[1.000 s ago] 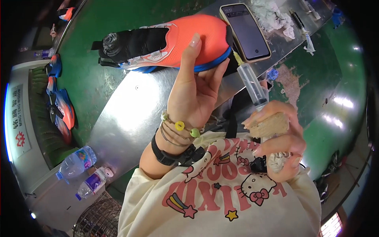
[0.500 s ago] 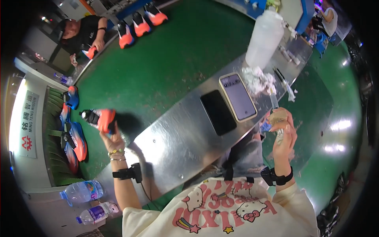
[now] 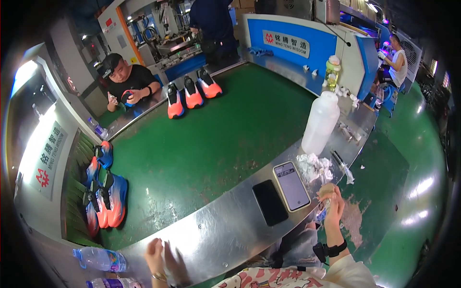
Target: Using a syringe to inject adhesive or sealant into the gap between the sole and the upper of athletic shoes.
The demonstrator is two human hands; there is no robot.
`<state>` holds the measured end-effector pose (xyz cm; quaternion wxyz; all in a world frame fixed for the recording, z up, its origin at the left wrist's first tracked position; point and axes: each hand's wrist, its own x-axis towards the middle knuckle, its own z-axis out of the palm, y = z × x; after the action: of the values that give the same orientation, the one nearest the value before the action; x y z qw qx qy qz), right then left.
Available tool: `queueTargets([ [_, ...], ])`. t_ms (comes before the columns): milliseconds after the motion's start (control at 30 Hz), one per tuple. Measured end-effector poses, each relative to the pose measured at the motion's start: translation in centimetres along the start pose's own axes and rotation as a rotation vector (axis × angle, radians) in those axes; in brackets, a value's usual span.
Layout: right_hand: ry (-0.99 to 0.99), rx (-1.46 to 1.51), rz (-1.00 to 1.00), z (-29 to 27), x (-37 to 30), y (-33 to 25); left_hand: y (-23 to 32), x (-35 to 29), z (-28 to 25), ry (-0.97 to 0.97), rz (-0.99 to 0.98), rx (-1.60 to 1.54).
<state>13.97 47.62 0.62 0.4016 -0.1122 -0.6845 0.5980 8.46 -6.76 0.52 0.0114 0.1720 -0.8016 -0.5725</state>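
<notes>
Tan block in hand beside a broad green worktop

A worker's right hand (image 3: 334,205) closes its grip around a tan block (image 3: 327,189), held just off the near edge of a green worktop (image 3: 216,144). The left hand (image 3: 154,258), its fingers bent, is above the metal border (image 3: 216,233) with nothing visible in its grip; how far that one is closed cannot be told. A black phone (image 3: 270,202) and a light-cased phone (image 3: 291,186) lie side by side on the metal, near crumpled white tissue (image 3: 314,168) and a tall white bottle (image 3: 321,124). Three orange shoes (image 3: 193,94) line the far edge; more shoes (image 3: 114,199) cluster at left, before a green-lined opening (image 3: 74,211). Across the corner, a co-worker (image 3: 144,79) in black handles a shoe. Blue-panelled machinery (image 3: 288,41) backs the room; at far right, a seated person (image 3: 397,67) in white works under violet light.
</notes>
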Motion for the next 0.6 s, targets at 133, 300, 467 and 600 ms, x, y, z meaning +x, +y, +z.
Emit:
queueTargets([
  [133,-0.004,-0.066,-0.103,1.4,1.4,-0.1,0.6,-6.8,4.5,-0.075,0.558,0.838],
  [300,0.162,-0.09,-0.179,2.2,3.2,2.6,0.0,-8.6,7.1,-0.089,0.527,1.004],
  [467,0.208,-0.039,-0.189,2.5,2.8,4.2,-0.3,-9.1,7.2,-0.081,0.498,1.014],
  [600,0.116,-0.088,-0.189,2.0,2.6,5.1,-0.4,-9.3,7.0,-0.07,0.535,1.007],
])
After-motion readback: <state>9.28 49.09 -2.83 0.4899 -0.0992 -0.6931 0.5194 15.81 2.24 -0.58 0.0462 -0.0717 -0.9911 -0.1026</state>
